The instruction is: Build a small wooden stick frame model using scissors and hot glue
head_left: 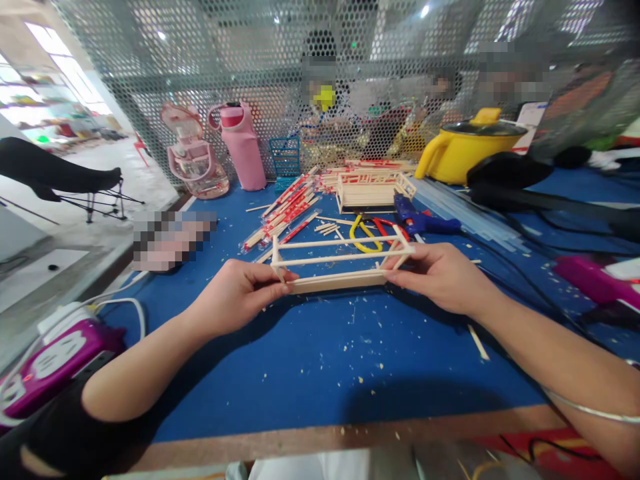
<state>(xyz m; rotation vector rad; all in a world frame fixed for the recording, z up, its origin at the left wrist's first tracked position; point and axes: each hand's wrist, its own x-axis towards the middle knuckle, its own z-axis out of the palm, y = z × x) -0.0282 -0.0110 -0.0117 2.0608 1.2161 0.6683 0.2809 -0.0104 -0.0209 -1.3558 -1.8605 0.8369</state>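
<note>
A small frame made of thin wooden sticks [340, 259] is held level just above the blue tabletop. My left hand [235, 293] pinches its left end between thumb and fingers. At the opposite end, my right hand [443, 277] is closed on the corner by the sticks there. Behind the frame lie yellow-handled pliers [364, 237], a blue hot glue gun [425, 220] and several short cut sticks [327, 229]. Further back stands another stick model [373, 193] with a slatted base and railings.
Packets of sticks in red and clear wrappers [290, 210] lie behind, near a pink bottle [245, 147] and a clear pink bottle [197, 163]. A yellow pot [465, 150] stands right of translucent glue sticks [475, 213]. Black cables cross the right side. A perforated metal screen [280, 73] closes the back.
</note>
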